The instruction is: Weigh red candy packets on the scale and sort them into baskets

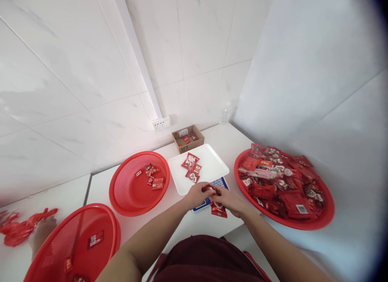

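Over the near edge of the white tray [212, 152], my left hand [196, 195] and my right hand [229, 200] meet, fingers closed around small red snack packets. One red packet [218, 209] hangs below my right hand; another shows partly between the fingertips of both hands. How many packets I hold is hidden by my fingers. Beneath my hands lies a scale with a blue keypad [220, 182], under the tray. Several red packets [190, 160] rest on the tray in a loose group.
To the right, a red basket [329, 217] is heaped with red packets. A red basket [121, 193] on the left holds several small packets; another red basket [112, 217] stands nearer. Behind the tray is a cardboard box [194, 145]. A co-worker's hand [44, 229] is beside red plastic bags [21, 229].
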Action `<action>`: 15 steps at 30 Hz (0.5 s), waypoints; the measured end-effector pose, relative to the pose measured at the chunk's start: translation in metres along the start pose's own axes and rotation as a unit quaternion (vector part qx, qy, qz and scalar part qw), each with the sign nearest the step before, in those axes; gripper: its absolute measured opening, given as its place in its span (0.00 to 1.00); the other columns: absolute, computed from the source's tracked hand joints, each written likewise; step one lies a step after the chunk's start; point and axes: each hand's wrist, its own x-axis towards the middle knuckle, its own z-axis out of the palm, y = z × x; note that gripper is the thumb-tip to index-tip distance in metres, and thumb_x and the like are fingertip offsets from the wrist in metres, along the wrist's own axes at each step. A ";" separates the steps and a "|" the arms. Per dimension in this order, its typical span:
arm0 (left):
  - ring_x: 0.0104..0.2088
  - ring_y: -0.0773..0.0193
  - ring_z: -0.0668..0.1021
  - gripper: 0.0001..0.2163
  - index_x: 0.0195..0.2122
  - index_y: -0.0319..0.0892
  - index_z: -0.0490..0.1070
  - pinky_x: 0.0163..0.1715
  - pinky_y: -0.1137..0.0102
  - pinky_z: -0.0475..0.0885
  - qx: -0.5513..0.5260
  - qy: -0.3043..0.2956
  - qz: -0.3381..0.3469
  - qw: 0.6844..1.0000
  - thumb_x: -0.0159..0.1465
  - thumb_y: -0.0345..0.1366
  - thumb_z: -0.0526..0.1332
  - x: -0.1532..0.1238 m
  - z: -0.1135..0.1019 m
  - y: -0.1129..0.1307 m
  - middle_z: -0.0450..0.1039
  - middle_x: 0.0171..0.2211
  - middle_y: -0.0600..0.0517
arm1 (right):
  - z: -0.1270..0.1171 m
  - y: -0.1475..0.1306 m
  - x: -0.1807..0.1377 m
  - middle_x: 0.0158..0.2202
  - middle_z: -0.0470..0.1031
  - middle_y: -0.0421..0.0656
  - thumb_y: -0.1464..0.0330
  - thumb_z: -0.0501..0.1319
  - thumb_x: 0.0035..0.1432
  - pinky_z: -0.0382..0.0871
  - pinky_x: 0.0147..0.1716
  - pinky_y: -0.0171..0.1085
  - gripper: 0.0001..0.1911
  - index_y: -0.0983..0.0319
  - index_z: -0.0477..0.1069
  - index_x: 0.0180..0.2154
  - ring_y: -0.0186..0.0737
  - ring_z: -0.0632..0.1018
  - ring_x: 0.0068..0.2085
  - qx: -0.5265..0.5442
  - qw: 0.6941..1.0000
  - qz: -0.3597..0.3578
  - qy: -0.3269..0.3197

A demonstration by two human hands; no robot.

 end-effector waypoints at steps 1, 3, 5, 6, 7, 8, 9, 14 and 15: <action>0.37 0.64 0.76 0.11 0.41 0.44 0.72 0.39 0.69 0.71 -0.033 0.008 -0.010 0.999 0.59 0.40 0.58 -0.004 0.003 -0.001 0.76 0.37 0.52 | 0.005 -0.002 0.001 0.25 0.70 0.35 0.66 0.67 0.40 0.62 0.27 0.32 0.16 0.61 0.68 0.34 0.31 0.70 0.26 -0.010 1.000 0.001 -0.008; 0.33 0.65 0.76 0.07 0.35 0.42 0.72 0.36 0.70 0.71 -0.090 0.040 -0.048 0.994 0.57 0.37 0.59 -0.009 0.003 -0.004 0.76 0.32 0.53 | 0.013 -0.005 0.003 0.24 0.70 0.35 0.68 0.67 0.40 0.62 0.27 0.32 0.14 0.62 0.68 0.32 0.30 0.69 0.25 -0.021 1.000 0.009 -0.010; 0.31 0.66 0.77 0.06 0.34 0.41 0.71 0.33 0.70 0.71 -0.144 0.071 -0.088 0.983 0.57 0.36 0.59 -0.009 -0.005 -0.008 0.76 0.30 0.52 | 0.016 -0.005 0.005 0.23 0.69 0.34 0.68 0.66 0.41 0.61 0.25 0.32 0.15 0.62 0.67 0.34 0.29 0.67 0.23 -0.022 1.000 0.019 0.005; 0.31 0.66 0.77 0.05 0.34 0.40 0.70 0.33 0.70 0.72 -0.161 0.086 -0.104 0.978 0.58 0.35 0.58 -0.008 -0.012 -0.010 0.76 0.30 0.51 | 0.015 -0.005 0.005 0.23 0.69 0.34 0.68 0.66 0.41 0.60 0.24 0.31 0.16 0.62 0.67 0.35 0.28 0.66 0.22 -0.018 0.999 0.022 0.016; 0.31 0.66 0.78 0.05 0.34 0.40 0.69 0.34 0.70 0.72 -0.169 0.103 -0.116 0.973 0.59 0.35 0.57 -0.006 -0.020 -0.013 0.76 0.31 0.50 | 0.014 -0.003 0.006 0.23 0.69 0.34 0.67 0.66 0.42 0.59 0.23 0.31 0.17 0.61 0.67 0.37 0.28 0.66 0.21 -0.012 0.999 0.023 0.028; 0.32 0.66 0.78 0.05 0.35 0.39 0.69 0.35 0.70 0.72 -0.167 0.120 -0.125 0.971 0.60 0.34 0.56 -0.003 -0.028 -0.015 0.77 0.32 0.49 | 0.011 -0.002 0.006 0.22 0.68 0.34 0.67 0.66 0.42 0.59 0.22 0.31 0.18 0.61 0.67 0.38 0.28 0.65 0.21 -0.005 0.999 0.025 0.039; 0.33 0.66 0.79 0.06 0.36 0.39 0.68 0.35 0.70 0.72 -0.158 0.135 -0.133 0.969 0.61 0.33 0.55 0.001 -0.037 -0.017 0.77 0.33 0.48 | 0.008 -0.001 0.005 0.21 0.67 0.33 0.66 0.67 0.42 0.58 0.21 0.31 0.18 0.61 0.67 0.38 0.28 0.65 0.21 0.003 0.998 0.027 0.048; 0.33 0.64 0.79 0.05 0.37 0.39 0.68 0.38 0.67 0.71 -0.077 0.173 -0.147 0.971 0.61 0.31 0.54 0.027 -0.075 -0.029 0.77 0.31 0.48 | -0.005 0.006 -0.002 0.17 0.61 0.31 0.66 0.66 0.44 0.55 0.18 0.28 0.17 0.60 0.66 0.37 0.27 0.63 0.19 0.048 0.995 0.049 0.068; 0.33 0.63 0.78 0.05 0.37 0.40 0.69 0.39 0.66 0.71 -0.055 0.178 -0.146 0.972 0.60 0.31 0.55 0.033 -0.080 -0.030 0.77 0.31 0.48 | -0.007 0.007 -0.003 0.18 0.62 0.31 0.66 0.66 0.44 0.57 0.18 0.28 0.17 0.60 0.66 0.38 0.27 0.63 0.19 0.059 0.994 0.052 0.074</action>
